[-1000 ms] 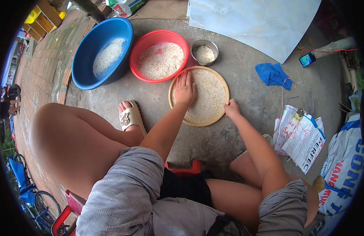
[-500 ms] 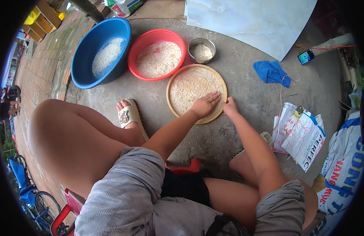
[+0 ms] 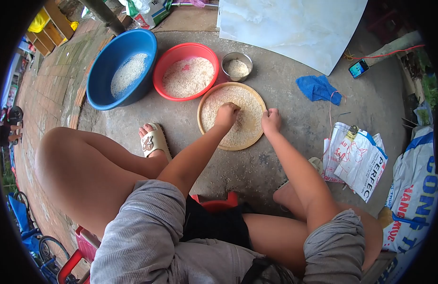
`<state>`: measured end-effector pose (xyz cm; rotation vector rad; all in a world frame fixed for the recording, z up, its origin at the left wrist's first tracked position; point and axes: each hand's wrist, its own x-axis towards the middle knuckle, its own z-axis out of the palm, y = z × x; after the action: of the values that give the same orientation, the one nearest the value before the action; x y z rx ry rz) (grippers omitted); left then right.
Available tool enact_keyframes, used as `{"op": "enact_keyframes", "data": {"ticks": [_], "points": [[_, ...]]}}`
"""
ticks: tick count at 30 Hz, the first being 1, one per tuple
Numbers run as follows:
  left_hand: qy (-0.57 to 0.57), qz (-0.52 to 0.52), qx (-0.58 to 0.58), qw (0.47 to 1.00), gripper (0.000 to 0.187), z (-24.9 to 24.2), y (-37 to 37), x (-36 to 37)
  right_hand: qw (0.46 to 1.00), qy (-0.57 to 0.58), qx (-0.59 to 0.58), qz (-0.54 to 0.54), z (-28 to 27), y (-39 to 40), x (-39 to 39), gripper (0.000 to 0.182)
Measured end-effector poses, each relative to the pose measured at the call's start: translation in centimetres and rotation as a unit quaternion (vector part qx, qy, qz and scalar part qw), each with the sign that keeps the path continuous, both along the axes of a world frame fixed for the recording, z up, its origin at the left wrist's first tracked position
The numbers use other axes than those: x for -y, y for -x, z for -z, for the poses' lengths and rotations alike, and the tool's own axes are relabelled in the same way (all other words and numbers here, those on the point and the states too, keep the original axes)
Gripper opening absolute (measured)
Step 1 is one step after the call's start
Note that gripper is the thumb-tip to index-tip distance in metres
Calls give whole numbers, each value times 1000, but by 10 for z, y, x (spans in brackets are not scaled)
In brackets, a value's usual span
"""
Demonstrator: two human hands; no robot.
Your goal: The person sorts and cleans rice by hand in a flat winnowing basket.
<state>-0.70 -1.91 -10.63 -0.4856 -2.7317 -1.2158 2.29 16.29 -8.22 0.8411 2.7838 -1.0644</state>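
1. Setting a clock on the round tray (image 3: 234, 147), with twelve pointing away from the person, we find the left hand (image 3: 227, 115) near the dial's centre, over pale, rice-like grain (image 3: 249, 128). Its fingers are curled and drawn together; we cannot tell whether they pinch any grains.
2. The tray rests on the concrete floor (image 3: 290, 137), between the two hands and in front of the person. We judge the step in hand to be working through its grain by hand.
3. The right hand (image 3: 271, 120) sits at three o'clock, fingers bent closed on the tray's rim. We judge that the next move calls for a steady rim and light fingertips, lest grain spill.
4. At ten o'clock we see a deep, smooth blue plastic basin (image 3: 100, 78) with a white, powdery-looking heap (image 3: 129, 73).
5. Between ten and eleven stands a shallower red plastic basin (image 3: 190, 51), holding a coarser-looking layer.
6. The tray itself is shallow, with a raised tan rim; grain hides its base.
7. At twelve, just beyond it, we see a shiny metal bowl (image 3: 236, 55), part-filled with yellowish grain.
8. Between two and three lies a crumpled blue cloth (image 3: 316, 88), soft-looking.
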Motion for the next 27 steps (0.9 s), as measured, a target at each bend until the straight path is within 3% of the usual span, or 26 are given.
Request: {"op": "enact_keyframes", "data": {"ticks": [1, 2, 3, 4, 5, 7, 8, 10, 12, 15, 17, 18, 20, 23, 27], "points": [[0, 0, -1, 1000, 9, -13, 7, -3, 999, 36, -10, -8, -3, 7, 1, 35], [-16, -6, 89, 996, 12, -26, 13, -7, 999, 37, -11, -9, -6, 14, 5, 35], [-32, -11, 179, 983, 15, -37, 19, -11, 967, 245, 5, 68, -16, 20, 13, 35], [-50, 26, 186, 981, 19, -46, 26, -15, 887, 440, 21, 142, -22, 26, 19, 36], [-50, 26, 186, 981, 19, -54, 30, -21, 887, 440, 21, 141, -29, 31, 24, 36], [-67, 71, 260, 961, 19, -82, 33, -35, 738, 648, 45, 186, -39, 40, 31, 41], [-67, 71, 260, 961, 19, -94, 32, -41, 689, 685, -6, 237, -45, 43, 37, 35], [82, 107, 167, 977, 24, -110, 31, -50, 696, 677, -16, 239, -36, 53, 31, 30], [79, 128, 169, 974, 26, -114, 33, -53, 711, 668, -16, 217, -23, 62, 18, 20], [69, 157, 184, 968, 27, -117, 35, -49, 726, 660, -5, 190, 5, 74, 4, 18], [-7, 31, 105, 994, 27, -100, 36, -44, 732, 648, -27, 207, -35, 57, 14, 15], [-7, 31, 106, 994, 27, -89, 36, -38, 732, 637, 4, 240, -37, 54, 15, 14], [48, -10, 45, 998, 33, -64, 36, -22, 735, 627, 64, 249, -21, 51, 8, 15], [104, -48, 103, 988, 42, -37, 15, -2, 754, 597, 110, 251, -1, 43, -2, 16], [200, 19, 14, 980, 50, 11, -11, 28, 774, 575, 114, 240, 2, 44, -8, 16]]}}
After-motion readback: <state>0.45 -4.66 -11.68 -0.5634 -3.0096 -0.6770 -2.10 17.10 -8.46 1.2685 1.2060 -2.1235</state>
